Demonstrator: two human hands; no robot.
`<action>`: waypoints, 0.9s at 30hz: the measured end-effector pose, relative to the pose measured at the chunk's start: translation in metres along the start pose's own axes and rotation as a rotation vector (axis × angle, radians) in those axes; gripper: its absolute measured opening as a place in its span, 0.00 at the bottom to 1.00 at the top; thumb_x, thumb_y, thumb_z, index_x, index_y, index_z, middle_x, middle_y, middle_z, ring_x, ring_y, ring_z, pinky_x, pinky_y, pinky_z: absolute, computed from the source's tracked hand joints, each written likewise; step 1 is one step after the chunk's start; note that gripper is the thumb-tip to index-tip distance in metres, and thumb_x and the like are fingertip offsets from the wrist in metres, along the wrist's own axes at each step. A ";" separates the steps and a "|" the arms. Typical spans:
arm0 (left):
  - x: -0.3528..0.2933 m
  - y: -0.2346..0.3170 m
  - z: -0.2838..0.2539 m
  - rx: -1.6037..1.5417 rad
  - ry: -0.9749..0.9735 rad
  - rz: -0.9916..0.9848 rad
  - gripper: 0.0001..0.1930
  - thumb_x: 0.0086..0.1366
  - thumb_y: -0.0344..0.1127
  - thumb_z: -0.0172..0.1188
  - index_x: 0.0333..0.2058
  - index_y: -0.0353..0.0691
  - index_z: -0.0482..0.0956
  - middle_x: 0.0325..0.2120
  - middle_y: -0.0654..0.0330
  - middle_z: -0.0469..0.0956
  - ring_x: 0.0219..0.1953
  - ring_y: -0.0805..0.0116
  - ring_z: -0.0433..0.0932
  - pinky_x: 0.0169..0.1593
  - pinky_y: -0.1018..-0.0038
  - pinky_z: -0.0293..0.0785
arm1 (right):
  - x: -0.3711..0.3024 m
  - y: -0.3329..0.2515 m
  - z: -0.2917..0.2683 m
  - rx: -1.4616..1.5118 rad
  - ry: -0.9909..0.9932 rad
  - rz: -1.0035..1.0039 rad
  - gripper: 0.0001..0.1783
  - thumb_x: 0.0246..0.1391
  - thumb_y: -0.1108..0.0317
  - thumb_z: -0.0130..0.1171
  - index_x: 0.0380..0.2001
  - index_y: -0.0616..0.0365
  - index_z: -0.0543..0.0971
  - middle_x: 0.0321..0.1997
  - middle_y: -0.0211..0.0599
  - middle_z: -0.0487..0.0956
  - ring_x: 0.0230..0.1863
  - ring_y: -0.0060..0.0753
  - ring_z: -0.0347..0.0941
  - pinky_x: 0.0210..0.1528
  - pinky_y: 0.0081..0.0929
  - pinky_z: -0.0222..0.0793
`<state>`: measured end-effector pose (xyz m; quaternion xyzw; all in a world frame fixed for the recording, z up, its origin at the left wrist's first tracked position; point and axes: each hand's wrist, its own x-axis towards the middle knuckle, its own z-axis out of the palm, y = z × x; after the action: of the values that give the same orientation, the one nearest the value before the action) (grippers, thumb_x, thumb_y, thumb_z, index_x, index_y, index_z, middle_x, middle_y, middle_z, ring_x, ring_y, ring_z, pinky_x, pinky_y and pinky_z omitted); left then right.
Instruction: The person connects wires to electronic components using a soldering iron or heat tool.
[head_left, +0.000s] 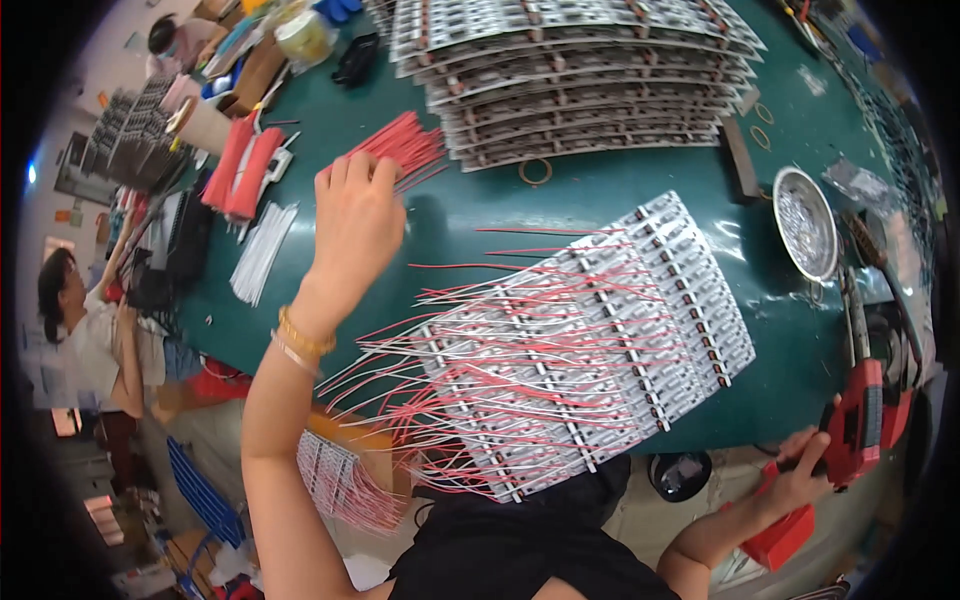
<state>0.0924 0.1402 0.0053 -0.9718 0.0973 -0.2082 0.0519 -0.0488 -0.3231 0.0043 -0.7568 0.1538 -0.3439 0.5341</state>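
My left hand [360, 205] is over the near end of a bundle of short red wires [405, 145], its fingers curled down and closed on them; the fingertips are hidden. At the right table edge my right hand [803, 472] grips the handle of a red-and-black gun-shaped tool [860, 425] with a long narrow front. Between the hands a panel of small grey-white circuit boards [690, 290] lies tilted at the table's near edge. Many red and white wires [440, 350] are attached in rows and fan out from its left side.
A tall stack of similar panels [590, 100] stands at the back. White wires [263, 252] and tied red bundles [243, 170] lie left. A metal bowl [803, 225] and a dark bar [740, 160] are right. A wired panel [340, 475] sits below the table. Co-workers are at the left.
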 end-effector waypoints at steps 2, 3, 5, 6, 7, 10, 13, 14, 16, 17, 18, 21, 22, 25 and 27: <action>0.005 -0.029 0.012 0.059 -0.015 -0.045 0.14 0.54 0.29 0.63 0.41 0.41 0.76 0.38 0.55 0.74 0.45 0.53 0.72 0.48 0.61 0.65 | -0.011 0.005 -0.032 -0.251 -0.024 -0.040 0.14 0.66 0.63 0.52 0.45 0.64 0.74 0.17 0.24 0.62 0.16 0.20 0.53 0.20 0.21 0.49; 0.010 -0.036 0.017 0.008 -0.029 -0.003 0.13 0.54 0.29 0.62 0.40 0.39 0.76 0.37 0.55 0.75 0.44 0.54 0.73 0.47 0.61 0.67 | -0.012 0.007 -0.045 -0.520 -0.024 -0.073 0.13 0.66 0.64 0.53 0.44 0.63 0.74 0.18 0.23 0.61 0.17 0.21 0.51 0.21 0.23 0.49; 0.021 -0.041 0.025 -0.110 -0.143 0.043 0.09 0.55 0.28 0.59 0.37 0.37 0.77 0.35 0.50 0.78 0.42 0.50 0.76 0.46 0.58 0.70 | -0.035 -0.038 0.007 -0.427 0.120 -0.105 0.11 0.64 0.65 0.54 0.41 0.63 0.74 0.19 0.23 0.61 0.17 0.22 0.50 0.22 0.23 0.49; 0.022 -0.046 0.030 -0.108 -0.149 0.043 0.09 0.55 0.28 0.59 0.37 0.37 0.77 0.35 0.50 0.78 0.42 0.50 0.76 0.46 0.58 0.70 | -0.045 -0.052 0.028 -0.329 0.258 -0.140 0.09 0.62 0.67 0.56 0.39 0.63 0.75 0.19 0.23 0.61 0.18 0.22 0.49 0.22 0.24 0.48; 0.023 -0.054 0.035 -0.131 -0.191 0.013 0.08 0.55 0.28 0.59 0.35 0.36 0.77 0.33 0.50 0.79 0.41 0.49 0.76 0.46 0.58 0.70 | -0.046 -0.059 0.030 -0.279 0.232 -0.128 0.08 0.60 0.68 0.58 0.36 0.62 0.74 0.18 0.25 0.64 0.17 0.22 0.53 0.21 0.24 0.50; 0.027 -0.050 0.034 -0.218 -0.184 -0.064 0.05 0.56 0.27 0.59 0.33 0.35 0.78 0.31 0.49 0.80 0.39 0.47 0.77 0.45 0.56 0.70 | -0.025 0.000 -0.062 -0.375 -0.148 -0.165 0.09 0.59 0.68 0.59 0.33 0.62 0.73 0.17 0.27 0.64 0.16 0.22 0.55 0.20 0.24 0.51; 0.028 -0.040 0.022 -0.264 -0.151 -0.173 0.04 0.57 0.27 0.59 0.31 0.34 0.78 0.31 0.49 0.80 0.36 0.47 0.78 0.41 0.56 0.71 | -0.028 0.017 -0.075 -0.272 -0.238 -0.151 0.11 0.60 0.67 0.58 0.30 0.63 0.72 0.16 0.29 0.65 0.15 0.22 0.58 0.20 0.23 0.52; 0.027 -0.039 0.016 -0.268 -0.149 -0.236 0.04 0.58 0.27 0.59 0.31 0.34 0.78 0.32 0.49 0.80 0.35 0.47 0.78 0.39 0.57 0.72 | -0.031 0.015 -0.071 -0.187 -0.292 -0.169 0.12 0.61 0.66 0.57 0.28 0.63 0.71 0.16 0.29 0.65 0.15 0.21 0.58 0.20 0.23 0.52; 0.021 -0.039 0.002 -0.349 -0.081 -0.260 0.03 0.59 0.27 0.60 0.31 0.34 0.77 0.29 0.50 0.80 0.32 0.52 0.78 0.36 0.62 0.72 | -0.042 0.025 -0.077 -0.119 -0.307 -0.139 0.13 0.62 0.64 0.56 0.34 0.66 0.72 0.16 0.29 0.65 0.15 0.21 0.58 0.20 0.23 0.53; 0.021 -0.033 -0.004 -0.439 -0.009 -0.283 0.03 0.61 0.27 0.60 0.31 0.34 0.77 0.27 0.52 0.79 0.29 0.56 0.78 0.34 0.66 0.71 | -0.045 0.025 -0.077 -0.057 -0.317 -0.114 0.16 0.64 0.62 0.55 0.39 0.69 0.72 0.16 0.29 0.65 0.16 0.21 0.59 0.20 0.23 0.53; 0.021 -0.023 -0.013 -0.527 0.007 -0.297 0.03 0.62 0.27 0.60 0.31 0.33 0.77 0.25 0.54 0.77 0.27 0.63 0.76 0.33 0.71 0.70 | -0.051 0.025 -0.077 -0.068 -0.302 -0.106 0.16 0.64 0.62 0.55 0.39 0.69 0.72 0.16 0.29 0.65 0.16 0.21 0.59 0.20 0.23 0.53; 0.015 0.028 -0.048 -0.865 -0.136 -0.306 0.04 0.63 0.25 0.61 0.30 0.32 0.76 0.22 0.59 0.72 0.26 0.77 0.71 0.32 0.79 0.66 | -0.079 0.028 -0.077 0.102 -0.187 0.015 0.44 0.59 0.47 0.59 0.59 0.82 0.62 0.18 0.28 0.68 0.17 0.19 0.61 0.22 0.20 0.57; 0.012 0.057 -0.054 -0.954 -0.179 -0.201 0.03 0.63 0.25 0.61 0.30 0.32 0.76 0.22 0.59 0.73 0.25 0.76 0.71 0.31 0.79 0.66 | -0.083 0.011 -0.068 0.174 -0.216 0.112 0.46 0.57 0.45 0.61 0.59 0.81 0.61 0.18 0.27 0.68 0.17 0.20 0.61 0.23 0.21 0.57; 0.004 0.137 -0.067 -1.113 -0.376 0.062 0.03 0.59 0.24 0.62 0.30 0.34 0.76 0.25 0.59 0.73 0.26 0.69 0.71 0.34 0.76 0.65 | -0.099 -0.005 -0.041 0.214 -0.181 0.158 0.46 0.58 0.37 0.57 0.58 0.74 0.62 0.11 0.24 0.64 0.11 0.20 0.60 0.17 0.21 0.60; 0.002 0.166 -0.058 -1.048 -0.321 0.202 0.04 0.58 0.24 0.63 0.30 0.35 0.76 0.26 0.59 0.72 0.29 0.65 0.71 0.37 0.73 0.65 | -0.107 -0.009 -0.037 0.274 -0.252 0.257 0.50 0.53 0.31 0.57 0.57 0.72 0.63 0.10 0.22 0.64 0.10 0.20 0.61 0.16 0.20 0.60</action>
<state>0.0419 -0.0259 0.0352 -0.8731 0.2712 0.0247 -0.4044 -0.1520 -0.2812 -0.0184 -0.6886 0.1327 -0.1934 0.6862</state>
